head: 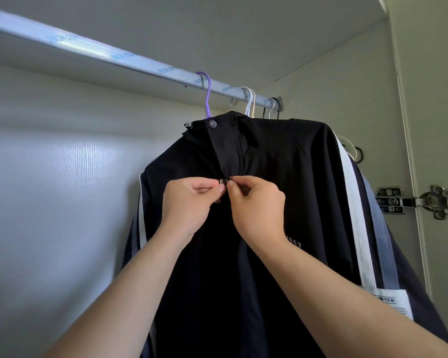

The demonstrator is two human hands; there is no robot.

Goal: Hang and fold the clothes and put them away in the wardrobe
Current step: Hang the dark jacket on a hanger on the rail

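The jacket [295, 182] reads "953", its sleeve label [385, 301] "WTER", the rail [93, 49] "HONG"

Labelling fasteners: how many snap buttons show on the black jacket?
2: collar snap at the jacket top; second snap mid-front, between left hand and right hand pinching the fabric. More may be hidden below.

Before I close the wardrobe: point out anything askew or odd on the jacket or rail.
No damage. The front of the black jacket gapes, creased, between its top snap and the lower snap, where the left hand and right hand pinch it. The rail carries upside-down lettering.
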